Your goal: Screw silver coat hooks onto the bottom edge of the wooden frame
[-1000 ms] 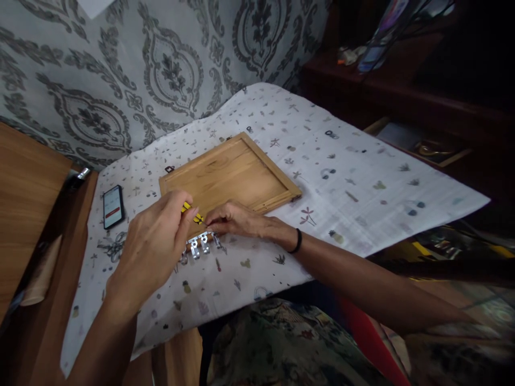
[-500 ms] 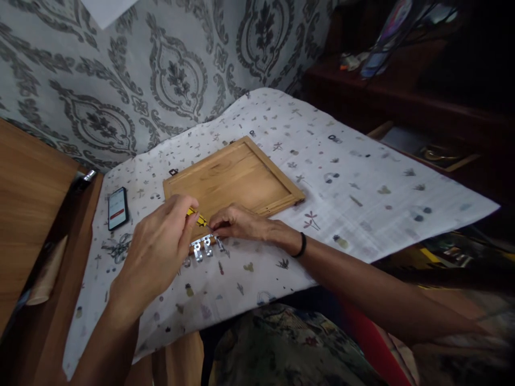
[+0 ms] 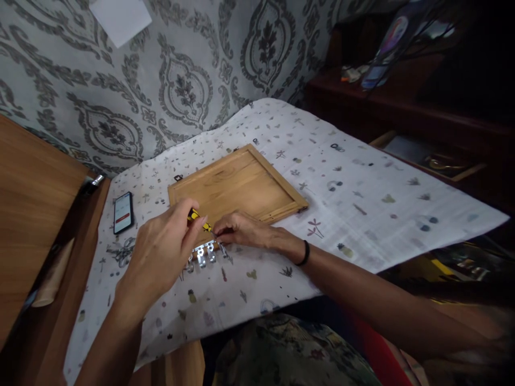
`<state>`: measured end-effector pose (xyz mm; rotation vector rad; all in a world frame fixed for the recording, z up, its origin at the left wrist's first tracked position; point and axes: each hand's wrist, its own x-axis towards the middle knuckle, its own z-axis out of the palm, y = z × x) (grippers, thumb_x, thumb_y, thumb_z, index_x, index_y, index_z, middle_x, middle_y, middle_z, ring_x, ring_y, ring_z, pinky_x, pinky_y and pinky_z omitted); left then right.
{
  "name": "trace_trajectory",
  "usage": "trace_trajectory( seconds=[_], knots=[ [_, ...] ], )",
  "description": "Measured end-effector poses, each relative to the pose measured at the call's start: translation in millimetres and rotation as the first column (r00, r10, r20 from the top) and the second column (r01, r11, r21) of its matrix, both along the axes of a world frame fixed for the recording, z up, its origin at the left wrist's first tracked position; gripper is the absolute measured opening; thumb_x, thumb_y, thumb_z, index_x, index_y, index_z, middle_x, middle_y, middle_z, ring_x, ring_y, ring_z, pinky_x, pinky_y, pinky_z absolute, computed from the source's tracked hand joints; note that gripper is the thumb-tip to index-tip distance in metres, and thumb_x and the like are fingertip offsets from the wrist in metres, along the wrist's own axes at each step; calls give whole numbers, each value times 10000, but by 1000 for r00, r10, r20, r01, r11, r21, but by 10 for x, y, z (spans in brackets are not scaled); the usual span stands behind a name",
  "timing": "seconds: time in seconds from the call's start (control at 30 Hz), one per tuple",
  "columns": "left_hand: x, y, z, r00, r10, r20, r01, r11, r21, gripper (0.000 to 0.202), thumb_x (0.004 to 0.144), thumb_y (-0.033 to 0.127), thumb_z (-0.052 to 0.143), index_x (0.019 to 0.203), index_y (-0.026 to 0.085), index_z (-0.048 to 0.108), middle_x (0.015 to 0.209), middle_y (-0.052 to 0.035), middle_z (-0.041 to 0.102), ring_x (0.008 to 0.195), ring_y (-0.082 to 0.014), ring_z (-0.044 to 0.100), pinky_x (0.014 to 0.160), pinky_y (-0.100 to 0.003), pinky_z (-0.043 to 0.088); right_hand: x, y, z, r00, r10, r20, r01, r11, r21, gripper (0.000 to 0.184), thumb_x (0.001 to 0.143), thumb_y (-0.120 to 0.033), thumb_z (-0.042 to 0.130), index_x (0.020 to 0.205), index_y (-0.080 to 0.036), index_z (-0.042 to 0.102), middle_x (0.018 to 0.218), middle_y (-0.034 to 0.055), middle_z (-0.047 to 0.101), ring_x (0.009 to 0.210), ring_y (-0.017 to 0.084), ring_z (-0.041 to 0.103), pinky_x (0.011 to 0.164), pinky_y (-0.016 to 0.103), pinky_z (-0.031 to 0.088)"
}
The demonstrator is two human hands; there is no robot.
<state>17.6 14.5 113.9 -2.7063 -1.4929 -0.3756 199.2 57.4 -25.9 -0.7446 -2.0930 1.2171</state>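
Observation:
My left hand [image 3: 159, 249] is closed around a screwdriver [image 3: 200, 219] with a yellow and black handle. Its shaft slants down to the right, toward the near edge of a framed wooden panel [image 3: 229, 182] lying on the cloth. A shiny metal hook rail [image 3: 204, 251] with several hooks runs along that edge, partly behind my left hand. My right hand [image 3: 245, 229], with a black band on its wrist, pinches its fingertips together beside the screwdriver's tip, at the right end of the rail. What those fingertips hold is hidden.
A patterned white cloth [image 3: 362, 220] covers the table. A phone [image 3: 123, 213] with a lit screen lies at the left. Behind is a patterned wall with a white paper [image 3: 120, 21]. An open drawer [image 3: 422, 155] and a bottle [image 3: 388, 48] are at the right.
The whole view has shifted slightly, so the table appears lower and more of the wall paper shows. Both hands stay at the rail, the left one still gripping the screwdriver.

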Motion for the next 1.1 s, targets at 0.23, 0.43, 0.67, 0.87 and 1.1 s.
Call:
trace_trajectory(
  seconds=[0.23,0.43,0.67,0.87,1.1],
  knots=[
    [-2,-3,4,999,-33,18,33,999,-6,154,1039,296,449,952,221,551,818,7,666,644,-162,593,623,-286,363,-19,7,-32,1000,-19,-8,19,1000,18,107,919,-159,689,836,-147,756,723,-17,661,638,101,530,611,232,352],
    [-7,0,2,999,25,23,-25,1000,-5,150,1029,352,506,968,223,551,742,28,628,615,-169,577,605,-294,342,-16,-4,-30,1000,-29,-10,30,998,60,122,926,-154,681,825,-145,748,701,-25,645,618,95,516,602,227,343],
    [-22,7,6,999,-32,20,32,999,-28,155,1034,318,469,957,220,561,802,15,646,647,-162,588,618,-289,357,-26,-1,-24,1000,-19,4,19,998,59,113,917,-129,684,830,-141,755,713,-19,667,629,97,529,607,226,342],
    [-15,25,-13,999,-15,29,15,1000,-4,206,1043,333,461,912,217,569,795,8,651,664,-168,588,640,-303,378,-19,-14,-6,1000,-20,-17,20,999,50,141,923,-132,662,811,-144,746,692,-28,641,624,94,510,618,231,347],
    [-5,18,19,997,-77,24,77,996,-32,210,1043,249,420,901,216,572,900,-25,682,757,-180,621,663,-304,413,-12,-16,17,1000,-20,-1,20,999,28,138,928,-149,668,805,-143,728,717,-18,651,642,103,534,616,235,346]
  ],
)
